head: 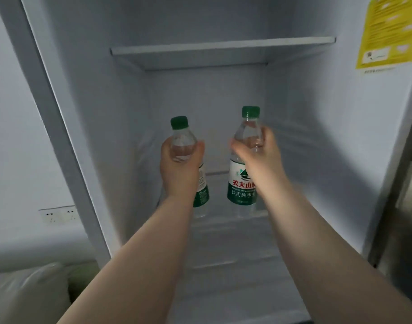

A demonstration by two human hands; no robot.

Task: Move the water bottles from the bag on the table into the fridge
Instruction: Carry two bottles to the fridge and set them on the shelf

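Note:
Two clear water bottles with green caps and green-and-white labels stand upright inside the open fridge [88, 118]. My left hand [179, 164] grips the left bottle [182, 134] round its shoulder; most of its label is hidden behind my hand. My right hand [258, 155] grips the right bottle [243, 181] just below the neck. Both bottle bases are at the level of the glass shelf [219, 232]; I cannot tell whether they touch it. The bag and the table are out of view.
A second shelf [223, 46] spans the fridge higher up with nothing on it. A yellow sticker [387, 31] is on the right inner wall. Left of the fridge are a wall socket [59, 215] and a pale cushion [25, 295].

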